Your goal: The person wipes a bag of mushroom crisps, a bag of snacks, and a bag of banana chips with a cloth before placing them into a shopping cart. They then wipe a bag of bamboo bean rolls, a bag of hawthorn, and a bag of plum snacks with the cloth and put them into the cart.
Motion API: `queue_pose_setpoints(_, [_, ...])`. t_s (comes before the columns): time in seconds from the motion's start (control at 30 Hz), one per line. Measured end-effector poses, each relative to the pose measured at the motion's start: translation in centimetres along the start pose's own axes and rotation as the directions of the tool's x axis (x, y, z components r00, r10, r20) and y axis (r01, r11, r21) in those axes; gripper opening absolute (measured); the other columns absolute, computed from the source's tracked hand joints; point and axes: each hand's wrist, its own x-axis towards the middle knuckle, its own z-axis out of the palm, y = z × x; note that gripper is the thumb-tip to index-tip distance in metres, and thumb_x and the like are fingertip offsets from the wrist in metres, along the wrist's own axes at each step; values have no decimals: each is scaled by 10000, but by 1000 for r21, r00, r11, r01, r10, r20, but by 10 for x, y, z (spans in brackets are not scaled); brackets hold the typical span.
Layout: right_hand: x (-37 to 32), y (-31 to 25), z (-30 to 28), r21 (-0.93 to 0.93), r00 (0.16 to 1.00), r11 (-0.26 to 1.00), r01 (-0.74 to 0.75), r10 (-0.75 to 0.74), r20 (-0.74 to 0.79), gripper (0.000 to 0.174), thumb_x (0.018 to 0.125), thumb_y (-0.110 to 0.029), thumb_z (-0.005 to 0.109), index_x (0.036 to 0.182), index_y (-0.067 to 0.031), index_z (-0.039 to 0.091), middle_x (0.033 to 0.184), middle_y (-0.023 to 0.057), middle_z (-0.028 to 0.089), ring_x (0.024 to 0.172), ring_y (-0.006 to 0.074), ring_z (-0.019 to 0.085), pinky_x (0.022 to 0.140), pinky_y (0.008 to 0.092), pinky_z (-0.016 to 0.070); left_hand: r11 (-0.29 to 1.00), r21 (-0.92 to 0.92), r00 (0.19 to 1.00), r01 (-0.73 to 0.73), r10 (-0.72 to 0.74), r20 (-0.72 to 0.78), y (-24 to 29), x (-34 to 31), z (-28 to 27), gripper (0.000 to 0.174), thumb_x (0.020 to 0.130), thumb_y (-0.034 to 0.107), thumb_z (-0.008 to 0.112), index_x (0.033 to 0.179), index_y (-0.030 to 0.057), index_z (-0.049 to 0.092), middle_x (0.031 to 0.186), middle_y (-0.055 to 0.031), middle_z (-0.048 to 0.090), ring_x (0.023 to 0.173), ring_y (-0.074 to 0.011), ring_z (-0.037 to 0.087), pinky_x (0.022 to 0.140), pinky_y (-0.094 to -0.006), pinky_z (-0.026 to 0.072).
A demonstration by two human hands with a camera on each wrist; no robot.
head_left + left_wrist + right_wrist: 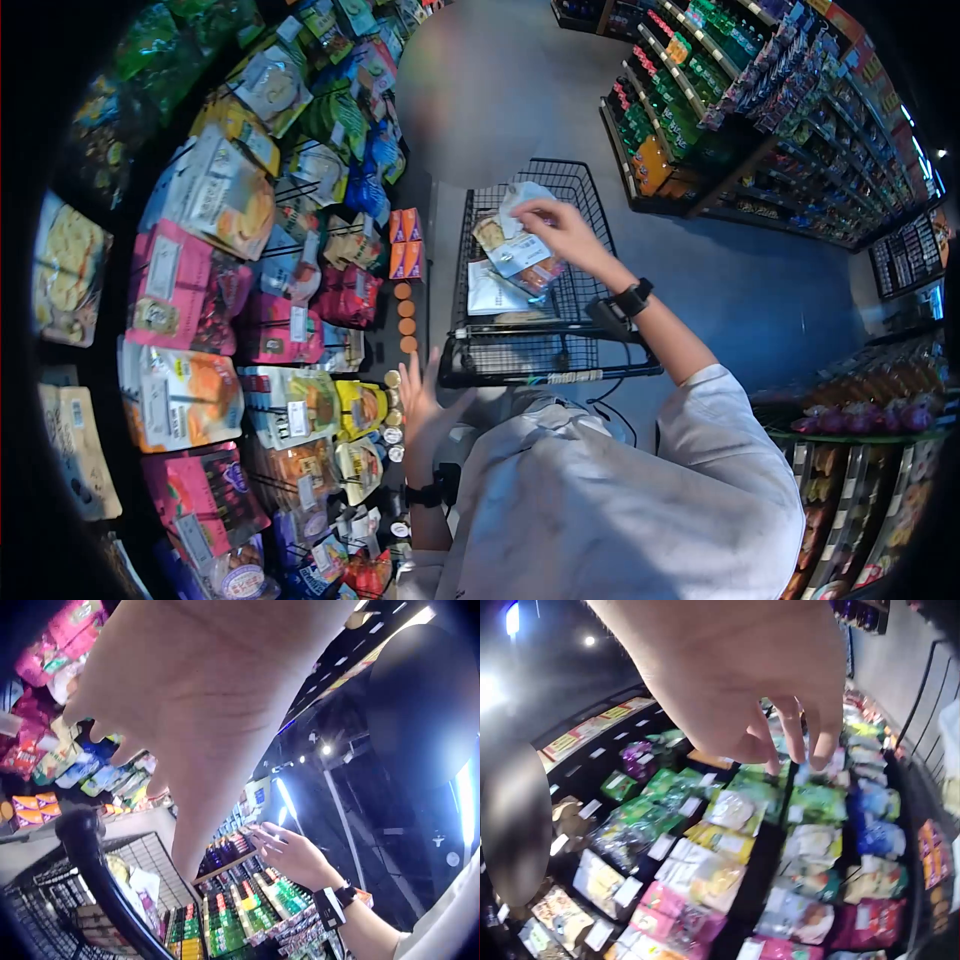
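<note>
In the head view my right hand (562, 235) hangs over the cart, its fingers loosely bent above a white bag (522, 200) and a clear food pack with a white label (520, 256). The left wrist view shows the same right hand (289, 853) raised above the cart, holding nothing; the right wrist view also shows that hand (742, 682) with no item in its fingers. My left hand (425, 408), fingers spread and holding nothing, is beside the cart handle (560, 378), near the shelf. Close up, the left hand (195, 697) covers much of the left wrist view.
Shelves of hanging snack packs (190, 390) run along the left, with orange boxes (405, 244) at their edge. The black wire cart (590, 200) stands in the aisle, holding several packs. A shelf of green bottles (690, 100) stands at the upper right, and more shelves (860, 500) at the lower right.
</note>
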Motion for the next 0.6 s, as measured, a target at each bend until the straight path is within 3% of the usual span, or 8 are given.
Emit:
queue_pose_setpoints(0.07, [-3,35,-51,-13,988,989,-150,149,-49,232,956,-113,591,1125,10,691,970,75,717,876,121,660,784,285,532,989,148,995,-25,10,101,18,11,30,1002,744,537,818,1550,159,358,1619,-252,210,1505,-482,103,1181,-597,192])
queue_pose_setpoints(0.1, [3,55,-72,12,984,986,-166,166,-69,237,954,-130,602,1120,18,686,955,69,707,850,106,639,763,278,525,999,7,994,-31,30,106,21,15,47,992,746,570,799,1540,149,380,1620,-244,215,1497,-517,74,1180,-625,156])
queue_pose_setpoints(0.2, [27,87,-127,-83,985,982,-170,166,-54,240,970,-153,578,1098,19,686,940,76,700,840,122,631,757,287,519,949,315,1000,17,-22,10,32,13,82,951,696,562,831,1461,109,493,1544,-192,351,1463,-561,62,1166,-637,205])
queue_pose_setpoints(0.33, [75,193,-132,-67,981,979,-195,193,-30,289,962,-208,591,1102,28,680,921,82,701,779,132,630,725,299,522,974,226,1000,2,2,-19,37,19,81,805,649,490,887,1294,83,630,1480,-168,414,1459,-542,86,1143,-649,261])
queue_pose_setpoints(0.4, [75,268,-106,-30,853,854,-520,520,40,334,986,-275,565,1140,8,652,891,20,647,815,103,583,733,254,502,981,163,995,102,-102,-9,48,22,77,695,653,407,897,1216,73,661,1417,-198,444,1458,-533,96,1116,-619,341])
queue_pose_setpoints(0.47, [50,356,-67,-79,636,662,-745,742,211,297,965,-273,585,1093,-12,646,887,35,652,788,114,591,713,261,509,973,183,990,142,-143,-7,59,29,77,674,591,371,937,1143,82,680,1406,-161,486,1461,-524,110,1120,-632,320])
queue_pose_setpoints(0.53, [5,398,-14,80,676,701,-709,641,364,227,952,-222,551,1022,-23,634,877,50,651,820,131,601,708,302,516,967,220,991,131,-128,-26,54,27,78,675,595,412,929,1127,85,672,1371,-156,513,1462,-524,109,1106,-626,341])
queue_pose_setpoints(0.6, [17,371,9,67,401,547,-834,519,755,193,942,-222,563,1009,-54,629,917,54,644,894,151,594,752,318,515,957,261,989,129,-103,-110,43,24,75,685,584,458,921,1103,91,664,1283,-158,536,1440,-543,137,1117,-630,316])
